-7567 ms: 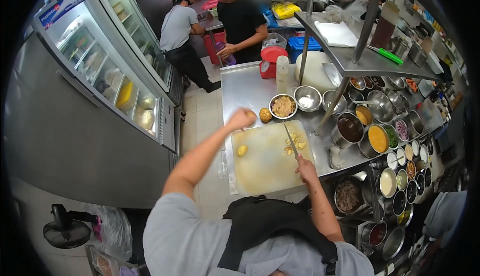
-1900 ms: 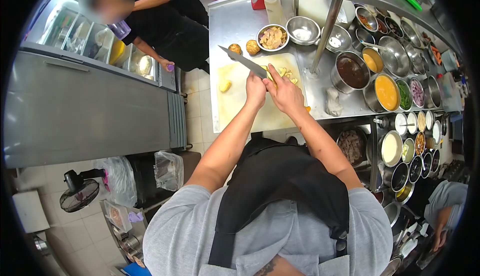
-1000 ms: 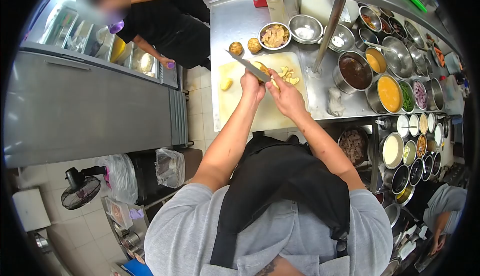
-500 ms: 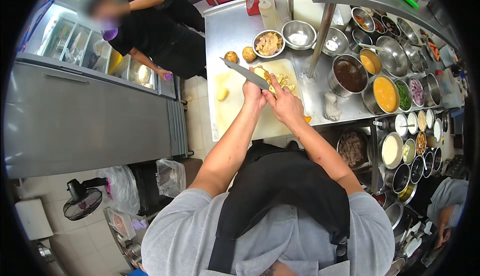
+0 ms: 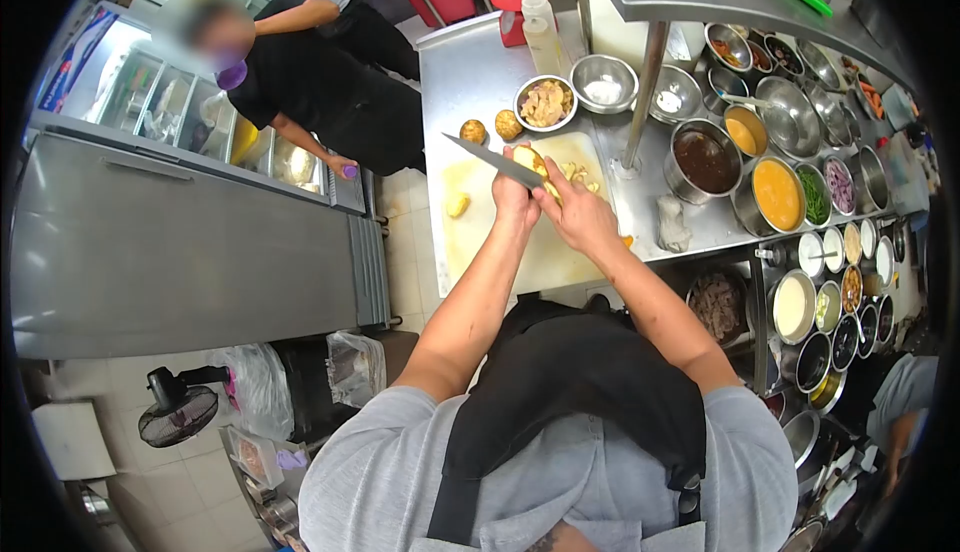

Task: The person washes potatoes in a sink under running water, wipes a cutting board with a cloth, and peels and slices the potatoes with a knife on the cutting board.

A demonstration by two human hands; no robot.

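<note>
My right hand (image 5: 582,214) is closed round the handle end of a large knife (image 5: 492,162), whose blade points up and to the left. Behind the blade, my left hand (image 5: 514,200) grips a partly peeled potato (image 5: 528,158), pale yellow with some brown skin left. Both hands are close together above a white cutting board (image 5: 480,244). Pale peelings (image 5: 580,174) lie on the board at the right. A peeled potato (image 5: 458,205) rests at its left side. Two brown unpeeled potatoes, one the left potato (image 5: 473,132), sit just past the board's far edge.
Beyond the board stand a metal bowl of cut pieces (image 5: 546,104), a clear bottle (image 5: 541,37) and a red scale (image 5: 513,27). A shelf post (image 5: 645,92) rises at the right, near pots of sauce (image 5: 704,162). A co-worker (image 5: 320,102) stands at the left by a fridge.
The view has shifted slightly, so the scene sits lower and further right. My hands keep their hold on the knife and potato, and the potato shows more plainly above the blade.
</note>
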